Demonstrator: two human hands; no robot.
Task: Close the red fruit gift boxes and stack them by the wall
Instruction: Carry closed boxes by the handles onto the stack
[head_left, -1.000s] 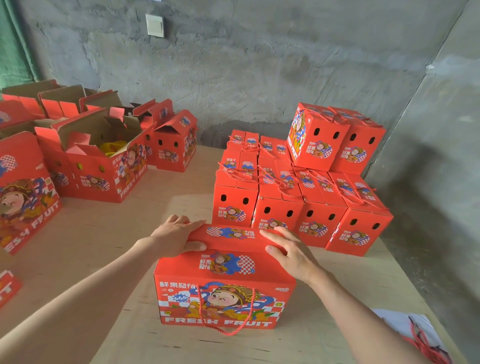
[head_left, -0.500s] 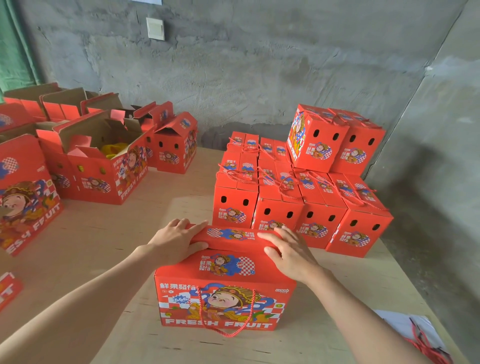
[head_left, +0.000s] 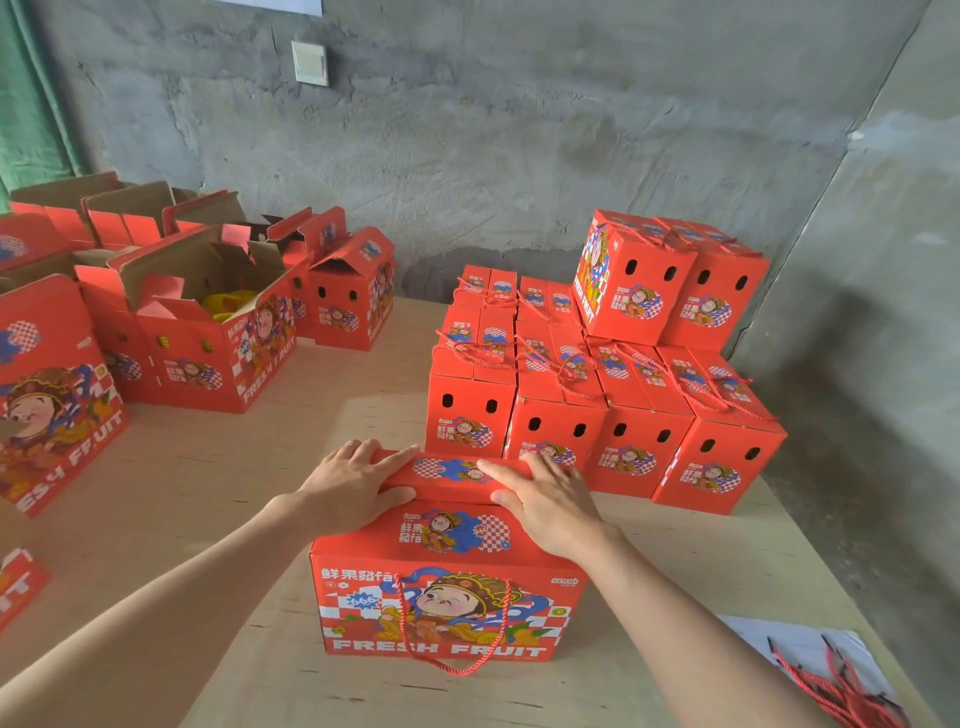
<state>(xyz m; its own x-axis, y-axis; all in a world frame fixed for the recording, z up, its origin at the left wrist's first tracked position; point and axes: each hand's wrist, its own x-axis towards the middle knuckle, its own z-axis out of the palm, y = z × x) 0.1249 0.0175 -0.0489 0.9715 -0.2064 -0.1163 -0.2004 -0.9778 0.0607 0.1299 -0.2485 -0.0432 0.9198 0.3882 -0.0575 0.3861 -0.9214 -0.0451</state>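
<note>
A red fruit gift box (head_left: 447, 592) with a rope handle stands on the wooden table (head_left: 218, 478) right in front of me. Its raised top ridge flap lies between my hands. My left hand (head_left: 353, 483) rests on the ridge's left end, fingers straight over the top and thumb along the near side. My right hand (head_left: 545, 499) presses flat on the right end. Behind it, several closed red boxes (head_left: 597, 410) stand in rows toward the grey wall, with two more stacked boxes (head_left: 670, 280) on top at the back right.
Several open red boxes (head_left: 208, 332) stand at the left, one showing yellow fruit. A large printed box (head_left: 52, 395) sits at the far left edge. Loose red rope handles (head_left: 841, 691) lie on white paper at the bottom right. The concrete wall (head_left: 519, 130) runs behind the table.
Both hands stay on the box's top flap, which has been pressed a little lower. My fingers have shifted slightly along the ridge.
</note>
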